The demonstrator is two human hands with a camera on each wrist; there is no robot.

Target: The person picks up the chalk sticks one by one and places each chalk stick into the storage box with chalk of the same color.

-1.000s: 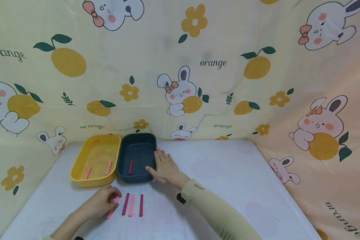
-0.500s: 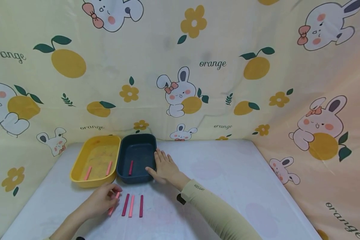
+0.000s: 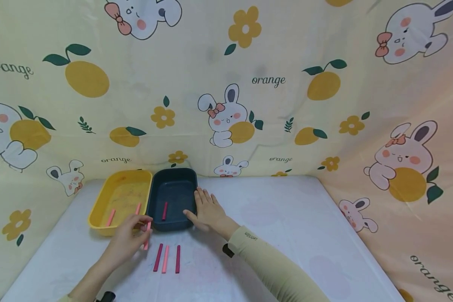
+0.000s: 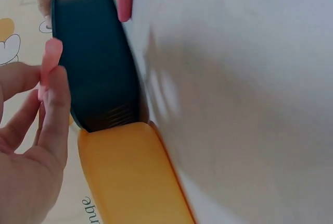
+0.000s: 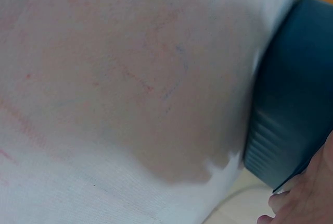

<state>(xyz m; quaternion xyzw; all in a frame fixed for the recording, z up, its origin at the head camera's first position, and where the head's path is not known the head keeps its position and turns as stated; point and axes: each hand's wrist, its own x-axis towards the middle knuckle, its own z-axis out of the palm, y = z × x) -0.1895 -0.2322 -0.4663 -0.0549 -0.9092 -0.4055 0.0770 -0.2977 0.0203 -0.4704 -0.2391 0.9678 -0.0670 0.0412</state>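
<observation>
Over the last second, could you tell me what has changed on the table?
The left hand lifted the light pink stick off the table and carried it toward the yellow tray. The right hand stayed against the dark blue tray; three sticks remain lying there.

Left hand (image 4: 31,151) cut off by the left and bottom edges of its wrist view; the pink stick (image 4: 49,65) it pinches partly hidden behind the fingers. Right hand (image 5: 304,198) shows only as a sliver at the lower right corner. Dark blue tray (image 5: 291,94) and yellow tray (image 4: 130,177) run out of frame
</observation>
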